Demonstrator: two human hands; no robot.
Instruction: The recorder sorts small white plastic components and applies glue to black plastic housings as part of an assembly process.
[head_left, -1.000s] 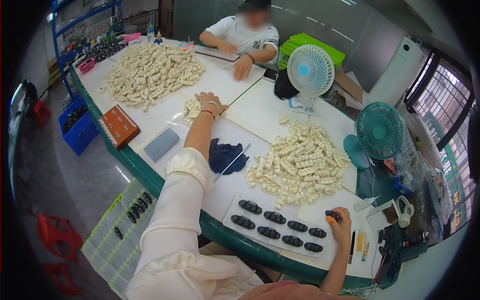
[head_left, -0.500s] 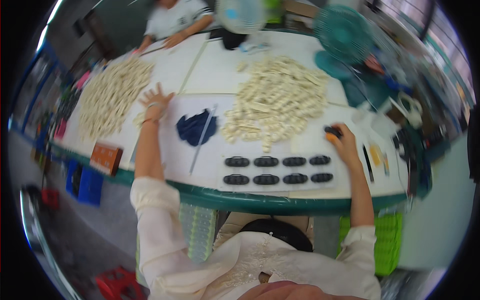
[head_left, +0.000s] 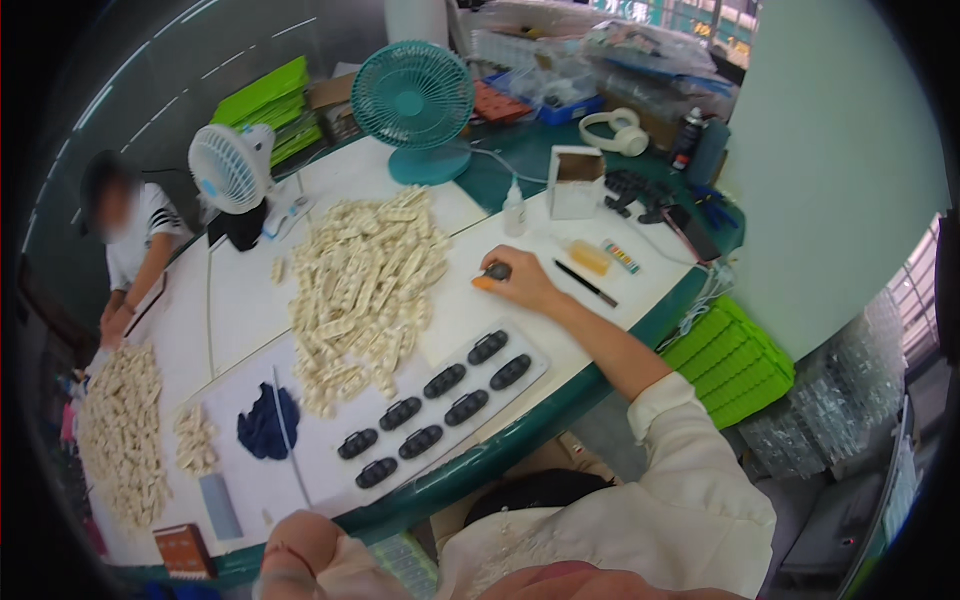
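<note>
My right hand (head_left: 522, 278) is closed round a small dark, rounded object with an orange part (head_left: 492, 275); its exact kind is unclear. It rests over the white table just beyond a white tray (head_left: 530, 385) holding two rows of oblong black ribbed parts (head_left: 445, 380). To its left spreads a large heap of cream-coloured parts (head_left: 365, 280). My left hand (head_left: 284, 578) is drawn back at the lower edge, blurred near a red cord on the wrist, with its fingers hidden. Beyond it lie a dark blue cloth (head_left: 268, 425) and a thin metal ruler-like strip (head_left: 290, 440).
A second cream heap (head_left: 125, 430) lies far left, with a brown block (head_left: 184, 552) and grey bar (head_left: 220, 507) nearby. Right of my hand are a black pen (head_left: 585, 283), dropper bottle (head_left: 514, 210) and white box (head_left: 576, 183). A green fan (head_left: 412, 100) stands behind. Another person sits far left.
My view has swung to the right. My left hand, which was spread flat beside the left heap, has pulled back toward my body. The right hand still grips the dark and orange object.
</note>
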